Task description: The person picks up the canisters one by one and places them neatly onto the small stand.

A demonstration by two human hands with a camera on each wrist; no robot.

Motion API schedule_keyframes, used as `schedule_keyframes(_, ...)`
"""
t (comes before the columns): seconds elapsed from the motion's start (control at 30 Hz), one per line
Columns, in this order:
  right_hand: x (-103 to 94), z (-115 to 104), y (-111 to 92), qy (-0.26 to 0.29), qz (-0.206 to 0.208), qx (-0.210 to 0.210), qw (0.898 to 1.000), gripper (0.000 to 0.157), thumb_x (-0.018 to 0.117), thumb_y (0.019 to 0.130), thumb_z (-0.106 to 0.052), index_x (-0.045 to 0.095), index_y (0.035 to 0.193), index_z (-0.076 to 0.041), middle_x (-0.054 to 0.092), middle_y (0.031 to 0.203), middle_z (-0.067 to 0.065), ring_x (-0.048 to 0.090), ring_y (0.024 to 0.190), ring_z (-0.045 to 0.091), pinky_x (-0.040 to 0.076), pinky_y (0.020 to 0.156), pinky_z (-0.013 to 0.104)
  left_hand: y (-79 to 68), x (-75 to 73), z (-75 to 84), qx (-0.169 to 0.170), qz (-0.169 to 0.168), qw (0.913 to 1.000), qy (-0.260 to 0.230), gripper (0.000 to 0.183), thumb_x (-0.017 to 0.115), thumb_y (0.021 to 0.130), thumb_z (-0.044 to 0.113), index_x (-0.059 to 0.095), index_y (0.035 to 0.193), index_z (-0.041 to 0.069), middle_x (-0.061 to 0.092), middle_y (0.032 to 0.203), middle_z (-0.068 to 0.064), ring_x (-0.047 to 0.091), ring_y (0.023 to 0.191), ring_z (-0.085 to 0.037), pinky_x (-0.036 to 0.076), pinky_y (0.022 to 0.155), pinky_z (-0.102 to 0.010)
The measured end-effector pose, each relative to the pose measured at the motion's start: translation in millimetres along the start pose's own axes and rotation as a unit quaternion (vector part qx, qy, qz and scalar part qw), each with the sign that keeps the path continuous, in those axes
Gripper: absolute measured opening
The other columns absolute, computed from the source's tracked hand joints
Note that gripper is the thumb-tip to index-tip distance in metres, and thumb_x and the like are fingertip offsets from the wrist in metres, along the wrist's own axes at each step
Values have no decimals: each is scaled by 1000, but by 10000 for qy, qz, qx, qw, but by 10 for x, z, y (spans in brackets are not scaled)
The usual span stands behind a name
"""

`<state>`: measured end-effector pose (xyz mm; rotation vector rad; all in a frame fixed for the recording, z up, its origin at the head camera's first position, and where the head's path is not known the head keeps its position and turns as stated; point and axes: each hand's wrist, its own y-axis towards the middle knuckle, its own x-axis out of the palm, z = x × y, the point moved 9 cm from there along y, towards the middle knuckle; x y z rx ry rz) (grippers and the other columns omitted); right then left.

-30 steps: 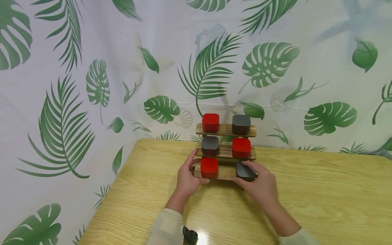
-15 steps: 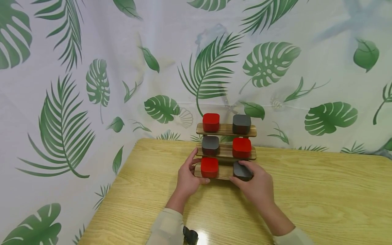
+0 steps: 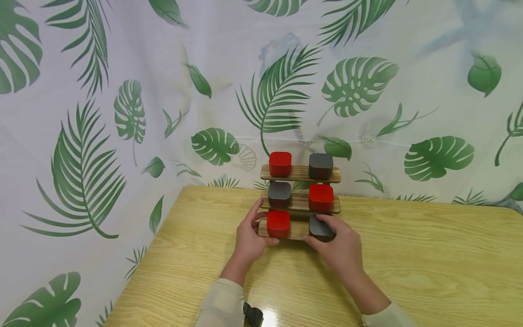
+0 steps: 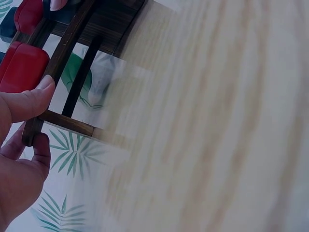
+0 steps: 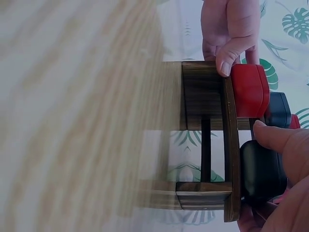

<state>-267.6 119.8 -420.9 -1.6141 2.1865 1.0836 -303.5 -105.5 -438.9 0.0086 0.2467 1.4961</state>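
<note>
A three-tier wooden display stand (image 3: 299,230) bears small rounded boxes in red and dark grey, two per shelf. My left hand (image 3: 250,236) grips the left end of the bottom shelf, thumb at its front edge, beside a red box (image 3: 278,223). The left wrist view shows my left thumb and fingers (image 4: 41,150) around that shelf end. At the right of the bottom shelf, my right hand (image 3: 343,245) holds a dark grey box (image 3: 320,227) between thumb and fingers. In the right wrist view this box (image 5: 260,169) rests against the shelf, its far side partly hidden.
On the middle shelf are a grey box (image 3: 279,194) and a red box (image 3: 321,197). The top shelf carries a red box (image 3: 280,164) and a grey box (image 3: 320,165). A leaf-patterned cloth (image 3: 229,100) hangs behind the wooden table (image 3: 429,254).
My right hand has slid the dark grey box a little to the left along the bottom shelf, and the box now sits straighter. My left hand keeps its grip on the shelf end.
</note>
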Motion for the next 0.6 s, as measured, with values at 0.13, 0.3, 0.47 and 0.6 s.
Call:
schedule_keyframes(0.13,9,10,4,-7,22,-46,10000,57,96,66,-20,73,118,-10,68,119,13,64,104,35,52,81,50,70,-2,-197,-22,51,10000,-18,111,80,62,-24,37,156,16,53,141,-15,51,114,-40,35,107,-51)
schedule_keyframes(0.3,10,9,9,16,25,-84,10000,58,96,66,-20,73,118,-10,68,119,13,64,103,35,52,81,50,111,-10,-317,26,102,9999,108,113,84,62,-19,39,156,26,53,142,-7,52,111,-33,38,105,-49)
schedule_keyframes(0.47,-4,-14,-13,64,-40,-124,9999,59,96,66,-24,73,119,-11,66,117,14,63,101,34,51,80,50,104,-18,-323,66,78,9991,410,112,86,65,-14,38,155,31,57,136,-4,52,106,-29,44,95,-45)
schedule_keyframes(0.6,-51,-29,-49,-15,-24,-146,9999,61,95,67,-32,73,120,-11,64,123,20,62,106,39,53,78,51,73,-44,-330,11,26,9971,757,112,87,68,-9,34,157,33,61,129,-2,52,101,-26,47,83,-40)
